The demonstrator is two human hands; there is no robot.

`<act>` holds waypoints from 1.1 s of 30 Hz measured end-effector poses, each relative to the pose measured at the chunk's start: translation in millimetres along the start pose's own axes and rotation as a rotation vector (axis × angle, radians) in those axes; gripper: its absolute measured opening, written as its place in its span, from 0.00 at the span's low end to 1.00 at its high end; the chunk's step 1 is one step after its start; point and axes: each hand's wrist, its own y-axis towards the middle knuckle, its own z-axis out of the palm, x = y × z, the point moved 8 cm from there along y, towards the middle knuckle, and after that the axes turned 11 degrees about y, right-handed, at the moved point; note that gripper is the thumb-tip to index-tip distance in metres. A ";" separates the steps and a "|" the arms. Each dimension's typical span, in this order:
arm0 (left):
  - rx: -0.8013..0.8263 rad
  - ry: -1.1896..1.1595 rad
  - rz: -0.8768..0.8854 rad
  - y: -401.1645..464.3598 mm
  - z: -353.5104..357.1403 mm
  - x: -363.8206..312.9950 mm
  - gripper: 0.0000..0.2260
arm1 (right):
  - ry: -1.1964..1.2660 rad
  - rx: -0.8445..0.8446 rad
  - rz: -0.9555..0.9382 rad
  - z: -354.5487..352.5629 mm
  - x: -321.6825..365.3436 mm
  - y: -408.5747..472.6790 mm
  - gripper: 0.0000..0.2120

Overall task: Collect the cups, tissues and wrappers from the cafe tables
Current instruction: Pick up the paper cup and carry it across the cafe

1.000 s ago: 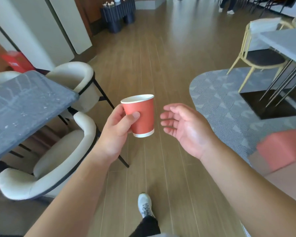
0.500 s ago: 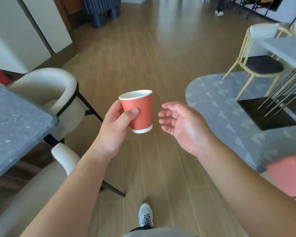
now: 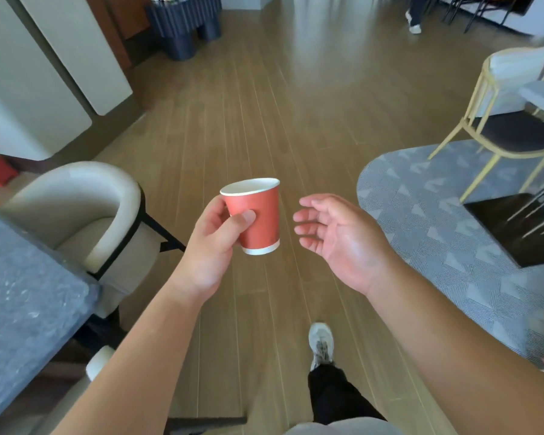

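A red cup point(image 3: 258, 215) has a white rim and base. The chair point(image 3: 85, 208) is cream, the table point(image 3: 22, 309) speckled grey, the floor point(image 3: 264, 120) brown wood, the rug point(image 3: 437, 221) grey with pale triangles.

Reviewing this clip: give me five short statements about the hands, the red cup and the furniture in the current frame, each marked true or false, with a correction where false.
1. The left hand holds the red paper cup upright. True.
2. The right hand grips a tissue. False: it holds nothing, fingers relaxed, beside the cup and not touching it.
3. The cup stands on the grey table. False: it is held in the air over the wooden floor.
4. A cream armchair sits next to the grey table, on the person's left. True.
5. The yellow-framed chair lies tipped on its side. False: it stands upright at the edge of the patterned rug.
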 end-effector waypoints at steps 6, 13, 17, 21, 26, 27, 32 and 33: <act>-0.024 0.014 -0.009 116.1 -3.9 2.7 0.26 | 0.009 0.034 0.003 -3.6 31.3 113.5 0.10; -0.047 0.034 0.032 288.4 8.6 -27.7 0.23 | -0.020 0.095 -0.001 -1.6 101.7 267.2 0.08; -0.077 0.016 0.044 376.6 8.1 -40.3 0.22 | -0.123 0.121 -0.056 -0.8 148.7 341.2 0.11; -0.092 0.014 0.040 441.0 4.8 -38.2 0.24 | -0.123 0.114 -0.074 -0.6 178.8 406.1 0.12; -0.133 0.011 0.025 509.6 -25.7 -27.1 0.25 | -0.107 0.095 -0.056 6.2 183.1 485.3 0.12; -0.137 0.009 0.022 524.2 -33.3 -23.6 0.24 | -0.106 0.095 -0.052 9.2 182.3 502.0 0.12; -0.133 0.003 0.002 599.2 -75.3 1.9 0.23 | -0.095 0.078 -0.010 27.4 166.9 587.7 0.11; -0.136 -0.004 0.003 618.4 -86.3 5.5 0.24 | -0.092 0.076 -0.009 32.9 165.0 608.2 0.12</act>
